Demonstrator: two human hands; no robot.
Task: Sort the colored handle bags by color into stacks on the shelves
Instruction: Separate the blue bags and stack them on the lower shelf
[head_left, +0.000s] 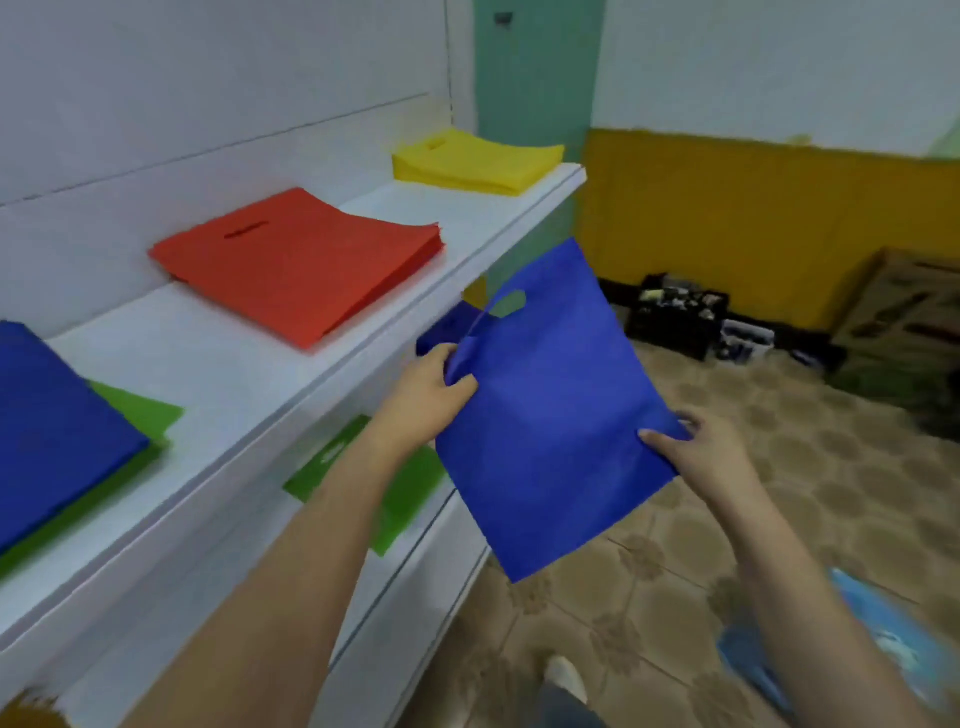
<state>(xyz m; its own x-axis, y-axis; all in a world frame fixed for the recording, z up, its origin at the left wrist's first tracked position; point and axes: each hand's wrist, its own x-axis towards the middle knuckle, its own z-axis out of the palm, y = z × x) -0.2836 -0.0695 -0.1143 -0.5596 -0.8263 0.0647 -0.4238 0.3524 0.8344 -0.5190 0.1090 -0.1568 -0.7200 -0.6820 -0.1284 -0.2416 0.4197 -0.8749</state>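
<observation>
The left hand (436, 382) pinched the blue bag (550, 410) near its handle cutout, while the right hand (696, 452) gripped its opposite edge; the bag hung in the air, tilted, just beyond the upper shelf (291, 395). The step in hand appeared to be carrying it to its colour. The next move likely called for a swing left to the blue stack (47, 426), which lay over green bags (140, 415), well past the red stack (301, 265) and yellow stack (475, 161).
</observation>
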